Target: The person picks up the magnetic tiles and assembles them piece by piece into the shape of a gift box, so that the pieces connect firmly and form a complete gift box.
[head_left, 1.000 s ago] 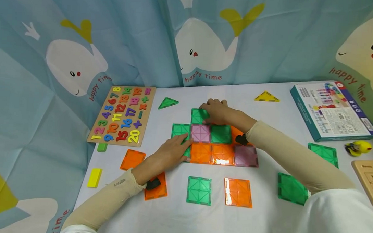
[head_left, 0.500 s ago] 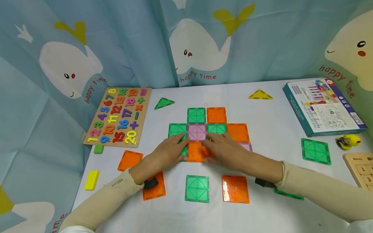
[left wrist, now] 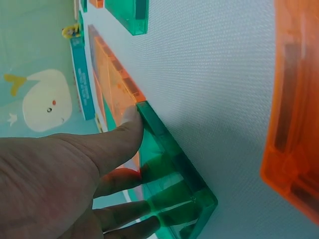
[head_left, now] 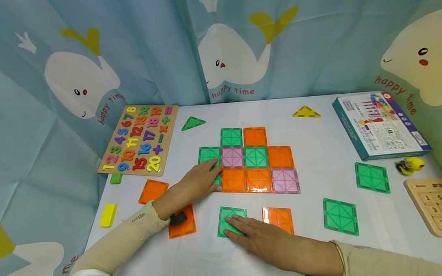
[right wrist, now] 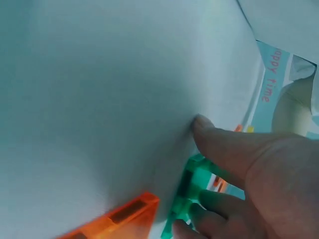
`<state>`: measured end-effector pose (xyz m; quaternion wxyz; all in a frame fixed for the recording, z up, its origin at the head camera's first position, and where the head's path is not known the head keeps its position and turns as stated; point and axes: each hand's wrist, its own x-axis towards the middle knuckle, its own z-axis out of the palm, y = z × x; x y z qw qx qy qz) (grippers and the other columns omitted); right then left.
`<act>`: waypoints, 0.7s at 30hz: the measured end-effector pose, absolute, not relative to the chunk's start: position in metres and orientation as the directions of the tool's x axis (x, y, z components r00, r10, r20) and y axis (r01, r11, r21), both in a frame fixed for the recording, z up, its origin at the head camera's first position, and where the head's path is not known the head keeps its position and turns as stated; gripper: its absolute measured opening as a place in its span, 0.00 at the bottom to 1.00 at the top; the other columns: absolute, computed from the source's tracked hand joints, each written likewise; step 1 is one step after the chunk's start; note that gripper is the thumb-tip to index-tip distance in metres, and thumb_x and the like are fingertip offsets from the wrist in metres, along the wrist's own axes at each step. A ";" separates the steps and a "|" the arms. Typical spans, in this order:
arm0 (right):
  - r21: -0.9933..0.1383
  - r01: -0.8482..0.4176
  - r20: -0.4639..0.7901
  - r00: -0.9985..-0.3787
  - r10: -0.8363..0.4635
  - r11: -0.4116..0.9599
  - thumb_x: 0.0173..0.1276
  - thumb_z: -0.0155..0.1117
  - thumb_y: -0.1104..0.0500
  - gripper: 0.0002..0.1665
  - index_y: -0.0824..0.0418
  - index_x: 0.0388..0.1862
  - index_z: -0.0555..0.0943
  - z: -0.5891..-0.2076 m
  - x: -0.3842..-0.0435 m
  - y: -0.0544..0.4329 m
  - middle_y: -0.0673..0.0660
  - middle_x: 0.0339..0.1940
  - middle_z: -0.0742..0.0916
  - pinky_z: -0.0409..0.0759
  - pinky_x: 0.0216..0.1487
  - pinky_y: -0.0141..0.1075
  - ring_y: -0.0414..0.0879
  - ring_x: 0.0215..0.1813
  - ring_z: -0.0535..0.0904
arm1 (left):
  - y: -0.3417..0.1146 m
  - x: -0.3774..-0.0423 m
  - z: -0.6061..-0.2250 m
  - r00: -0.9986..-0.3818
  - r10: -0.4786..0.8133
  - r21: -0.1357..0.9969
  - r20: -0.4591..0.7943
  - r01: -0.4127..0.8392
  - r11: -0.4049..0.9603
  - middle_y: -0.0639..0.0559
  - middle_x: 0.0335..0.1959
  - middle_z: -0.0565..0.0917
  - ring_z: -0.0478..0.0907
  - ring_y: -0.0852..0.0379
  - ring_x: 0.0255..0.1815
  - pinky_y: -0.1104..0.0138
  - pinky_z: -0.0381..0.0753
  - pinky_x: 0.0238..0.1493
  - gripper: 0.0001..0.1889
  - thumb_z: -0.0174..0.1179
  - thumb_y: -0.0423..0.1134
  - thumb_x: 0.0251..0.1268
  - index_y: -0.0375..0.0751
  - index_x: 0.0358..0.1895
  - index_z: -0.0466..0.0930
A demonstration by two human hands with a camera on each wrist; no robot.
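Flat square magnetic tiles lie joined in a stepped block on the table, with green, pink and orange tiles [head_left: 234, 180] side by side. My left hand [head_left: 199, 178] rests at the block's lower left corner on a green tile [left wrist: 172, 154], its thumb at the near edge and its fingers stretched over the tile. My right hand [head_left: 263, 240] lies low over the front of the table, fingers extended onto a loose green tile [head_left: 224, 219]. Its thumb touches the tabletop in the right wrist view. A loose orange tile [head_left: 278, 215] is partly covered by that hand.
Two orange tiles [head_left: 153, 191] lie by my left forearm, two green tiles [head_left: 341, 216] at right. Triangles, one green [head_left: 193, 123] and one yellow [head_left: 306, 112], lie behind the block. A number board [head_left: 137, 139], a box [head_left: 382, 126], a yellow toy and a wooden number tray surround them.
My right hand has left the back of the block, passed over its lower row, and come forward to the loose green tile. The left hand stays at the block's corner.
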<state>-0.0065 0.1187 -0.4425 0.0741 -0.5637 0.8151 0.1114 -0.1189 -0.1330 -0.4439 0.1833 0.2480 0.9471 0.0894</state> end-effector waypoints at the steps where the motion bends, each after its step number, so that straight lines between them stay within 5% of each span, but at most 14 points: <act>1: 0.109 -0.935 -0.230 -0.354 -0.906 0.337 0.78 0.64 0.42 0.41 0.46 0.85 0.65 -0.444 -0.007 0.119 0.54 0.85 0.66 0.71 0.77 0.35 0.45 0.83 0.65 | -0.133 -0.119 -0.444 -0.810 0.503 0.260 -0.303 0.437 0.861 0.38 0.85 0.58 0.59 0.38 0.83 0.45 0.66 0.79 0.39 0.61 0.56 0.77 0.41 0.83 0.62; 7: 0.066 -0.929 -0.200 -0.369 -0.908 0.363 0.69 0.76 0.55 0.45 0.45 0.82 0.69 -0.443 -0.017 0.119 0.55 0.83 0.70 0.75 0.74 0.39 0.46 0.81 0.68 | -0.133 -0.119 -0.444 -0.808 0.505 0.251 -0.303 0.444 0.860 0.37 0.85 0.58 0.60 0.38 0.83 0.45 0.65 0.80 0.40 0.60 0.56 0.77 0.41 0.83 0.62; 14: 0.007 -0.921 -0.192 -0.384 -0.903 0.390 0.79 0.65 0.46 0.35 0.47 0.82 0.70 -0.439 -0.048 0.121 0.55 0.82 0.72 0.74 0.76 0.44 0.48 0.81 0.68 | -0.133 -0.119 -0.444 -0.812 0.502 0.234 -0.298 0.447 0.863 0.38 0.85 0.59 0.60 0.38 0.83 0.46 0.65 0.80 0.38 0.58 0.58 0.79 0.41 0.83 0.62; 21: -0.277 -0.848 -0.245 -0.393 -0.886 0.452 0.80 0.63 0.45 0.32 0.52 0.79 0.74 -0.431 -0.071 0.123 0.56 0.81 0.74 0.74 0.75 0.49 0.52 0.80 0.71 | -0.131 -0.117 -0.444 -0.800 0.505 0.231 -0.324 0.451 0.862 0.37 0.86 0.55 0.58 0.39 0.84 0.47 0.64 0.81 0.48 0.63 0.63 0.72 0.40 0.85 0.57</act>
